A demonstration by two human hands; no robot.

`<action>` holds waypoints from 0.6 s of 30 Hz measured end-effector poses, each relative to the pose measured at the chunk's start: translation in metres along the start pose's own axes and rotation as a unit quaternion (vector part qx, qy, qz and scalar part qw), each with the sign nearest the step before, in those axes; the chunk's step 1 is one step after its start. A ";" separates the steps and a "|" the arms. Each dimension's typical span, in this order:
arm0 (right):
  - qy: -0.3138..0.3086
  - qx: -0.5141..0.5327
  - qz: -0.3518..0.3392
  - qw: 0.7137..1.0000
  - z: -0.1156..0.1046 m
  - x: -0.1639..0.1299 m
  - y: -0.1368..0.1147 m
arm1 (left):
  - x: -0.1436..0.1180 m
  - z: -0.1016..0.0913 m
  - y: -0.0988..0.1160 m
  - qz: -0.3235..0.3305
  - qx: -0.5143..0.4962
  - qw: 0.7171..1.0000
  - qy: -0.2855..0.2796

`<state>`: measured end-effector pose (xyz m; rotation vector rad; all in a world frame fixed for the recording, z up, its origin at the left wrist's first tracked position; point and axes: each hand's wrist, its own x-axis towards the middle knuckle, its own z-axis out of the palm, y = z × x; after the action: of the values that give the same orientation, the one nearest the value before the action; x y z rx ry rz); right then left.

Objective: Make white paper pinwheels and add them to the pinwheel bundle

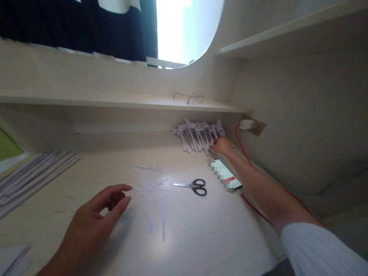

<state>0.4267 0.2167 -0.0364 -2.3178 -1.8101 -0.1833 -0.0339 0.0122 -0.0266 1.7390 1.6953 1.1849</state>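
Observation:
My left hand [100,218] hovers over the desk with its thumb and forefinger a little apart and nothing between them. Its fingertips are beside a loose heap of thin white paper strips [151,178]. At the back right, my right hand [222,146] reaches to a row of folded white paper pieces with long stems and pointed tops [198,134]. Its fingers are closed at the lower end of one folded paper piece, partly hidden from view. Between the hands lie black-handled scissors [194,186], blades pointing left.
A phone [225,174] with a red cable [254,209] lies under my right forearm. Several long rolled paper sticks [37,172] are at the left, folded paper [13,258] at the lower left. Glasses [195,97] rest on the low shelf [115,97]. A charger [246,124] is plugged into the wall.

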 end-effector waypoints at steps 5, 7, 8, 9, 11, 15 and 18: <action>-0.015 -0.010 0.008 1.000 0.000 0.002 -0.002 | -0.001 -0.001 -0.002 0.023 0.005 1.000 -0.004; -0.017 -0.007 0.012 1.000 -0.001 0.002 -0.002 | -0.001 -0.001 -0.003 0.023 0.006 1.000 -0.005; -0.017 -0.005 0.014 1.000 -0.003 0.002 -0.001 | -0.001 -0.001 -0.003 0.021 0.006 1.000 -0.005; -0.017 -0.002 0.016 1.000 -0.004 0.002 0.001 | -0.001 -0.001 -0.003 0.017 0.007 1.000 -0.005; -0.016 0.005 0.019 1.000 -0.007 0.002 0.005 | -0.001 -0.001 -0.001 0.005 0.011 1.000 -0.002; -0.011 0.019 0.021 1.000 -0.013 -0.004 0.013 | -0.001 -0.001 0.003 0.000 0.014 1.000 0.000; 0.004 0.018 0.016 1.000 -0.015 -0.014 0.010 | -0.002 0.000 0.004 0.008 0.004 1.000 -0.001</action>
<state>0.4336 0.1973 -0.0257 -2.3156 -1.7579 -0.1526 -0.0311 0.0100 -0.0238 1.7612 1.6899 1.1840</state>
